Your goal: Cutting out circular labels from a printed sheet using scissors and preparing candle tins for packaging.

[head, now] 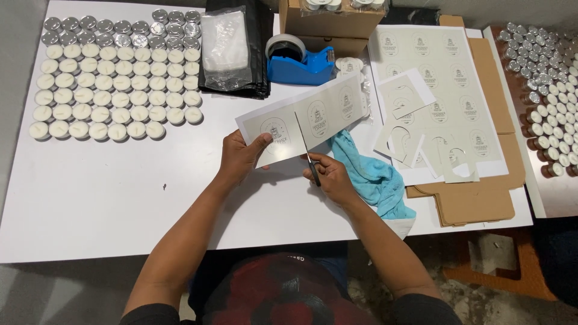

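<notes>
- I see the left hand (241, 157) pinching the near-left end of the label strip (304, 120).
- The right hand (333, 177) is closed around the scissors (306, 149), blades mid-strip.
- A blue cloth (373, 177) lies just right.

white rectangular table (108, 198). far left: grid of white tealight candles in silver metal cups (114, 84). next to it a clear plastic bag on a black plastic stack (232, 51). blue tape dispenser (301, 63) and brown cardboard box (328, 21) at far edge. crumpled light blue cloth (373, 177) near middle, flat brown cardboard sheet (481, 198) with white label sheet (448, 78) on right
</notes>
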